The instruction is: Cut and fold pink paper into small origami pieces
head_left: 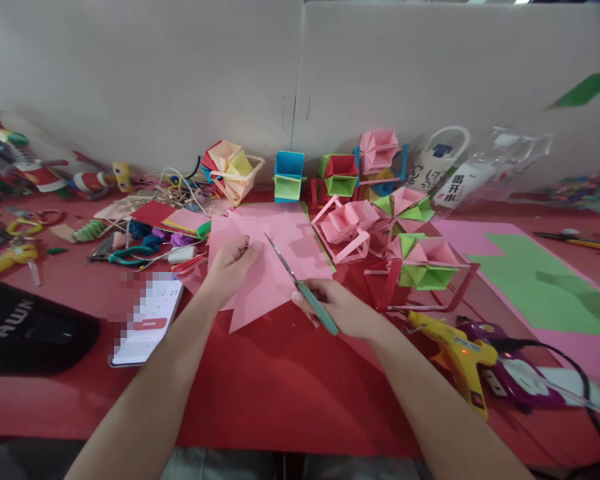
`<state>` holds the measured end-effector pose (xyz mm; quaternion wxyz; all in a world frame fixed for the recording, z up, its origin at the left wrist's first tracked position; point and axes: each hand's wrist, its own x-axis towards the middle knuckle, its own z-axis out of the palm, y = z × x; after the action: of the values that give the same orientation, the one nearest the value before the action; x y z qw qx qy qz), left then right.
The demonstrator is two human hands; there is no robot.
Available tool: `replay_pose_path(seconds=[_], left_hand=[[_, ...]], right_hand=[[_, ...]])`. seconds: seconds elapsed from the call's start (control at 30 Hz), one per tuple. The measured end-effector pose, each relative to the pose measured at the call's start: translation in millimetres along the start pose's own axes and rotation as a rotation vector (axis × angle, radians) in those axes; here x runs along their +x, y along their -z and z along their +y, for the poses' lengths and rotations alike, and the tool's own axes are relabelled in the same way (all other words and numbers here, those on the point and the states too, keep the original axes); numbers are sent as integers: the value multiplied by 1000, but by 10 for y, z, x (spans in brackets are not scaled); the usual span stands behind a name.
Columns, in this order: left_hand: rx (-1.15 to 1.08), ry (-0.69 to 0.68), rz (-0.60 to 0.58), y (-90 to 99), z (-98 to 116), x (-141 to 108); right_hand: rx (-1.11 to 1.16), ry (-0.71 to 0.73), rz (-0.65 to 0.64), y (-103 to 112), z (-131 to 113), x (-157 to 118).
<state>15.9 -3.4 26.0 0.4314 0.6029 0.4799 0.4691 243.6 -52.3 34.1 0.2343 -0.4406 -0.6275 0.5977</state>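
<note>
My right hand grips a pair of scissors with a green handle. Their blades point up and left over pink paper. My left hand is closed, thumb and fingers pinching a pink sheet whose lower corner juts toward me. The fingertips of that hand are partly hidden. More pink sheets lie stacked beneath, with a green edge showing at the right. Close to the right hand stands a pink folded-paper wheel on a frame.
Several folded-paper wheels line the back, one a green and pink wheel. A yellow glue gun lies right, beside a purple power strip. Left are a phone, a black cup and craft scraps. Green paper lies far right.
</note>
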Motion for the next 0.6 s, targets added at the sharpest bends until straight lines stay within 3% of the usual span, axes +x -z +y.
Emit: replay_pose_path(seconds=[0.6], left_hand=[[6, 37, -9, -27, 89, -41]], right_hand=[[26, -12, 35, -9, 9, 18]])
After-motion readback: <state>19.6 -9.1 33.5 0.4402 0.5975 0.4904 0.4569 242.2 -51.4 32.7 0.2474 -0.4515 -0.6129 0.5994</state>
